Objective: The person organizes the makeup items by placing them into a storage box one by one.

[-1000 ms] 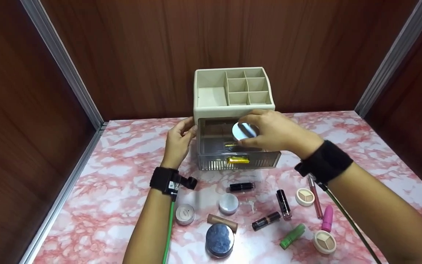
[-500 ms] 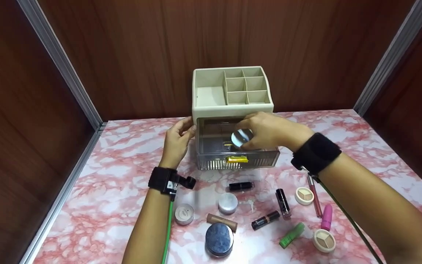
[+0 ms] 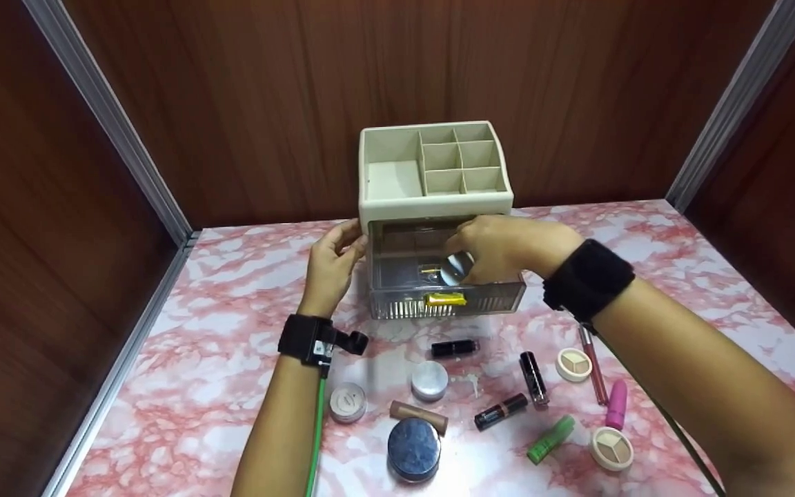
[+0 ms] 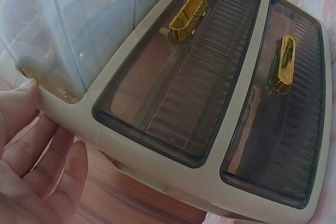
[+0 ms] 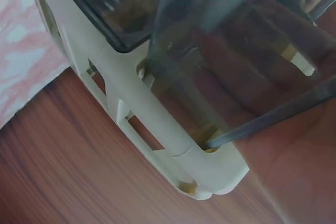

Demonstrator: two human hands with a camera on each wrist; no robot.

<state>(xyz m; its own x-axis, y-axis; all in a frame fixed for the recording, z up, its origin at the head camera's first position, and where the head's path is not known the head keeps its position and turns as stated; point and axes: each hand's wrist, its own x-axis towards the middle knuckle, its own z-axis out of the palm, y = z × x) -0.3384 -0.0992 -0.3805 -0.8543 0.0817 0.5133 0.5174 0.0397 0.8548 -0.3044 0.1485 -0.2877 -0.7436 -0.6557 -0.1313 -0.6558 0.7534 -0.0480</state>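
Observation:
A cream makeup organizer point(image 3: 435, 204) stands at the back of the table, its smoky clear top drawer point(image 3: 397, 305) pulled out. My right hand point(image 3: 497, 248) reaches into this drawer and grips a round, mirror-faced compact point(image 3: 455, 268) near the drawer floor. Through the clear drawer wall in the right wrist view, the fingers point(image 5: 247, 56) show dimly, with the compact hidden. My left hand point(image 3: 328, 266) rests at the organizer's left side; in the left wrist view the thumb point(image 4: 21, 100) touches the frame edge beside the drawer opening, the other fingers loosely bent alongside.
Several cosmetics lie in front: a black lipstick point(image 3: 455, 348), white-lidded jar point(image 3: 430, 381), clear jar point(image 3: 348, 402), dark-lidded jar point(image 3: 414, 449), green tube point(image 3: 551, 440), pink tube point(image 3: 616, 404) and three-shade palettes point(image 3: 611, 449). Two shut drawers with gold handles point(image 4: 286, 64) sit below the open one.
My right hand has lowered the compact deeper into the open drawer, toward its front, and the compact has tilted. The left hand stays at the organizer's side.

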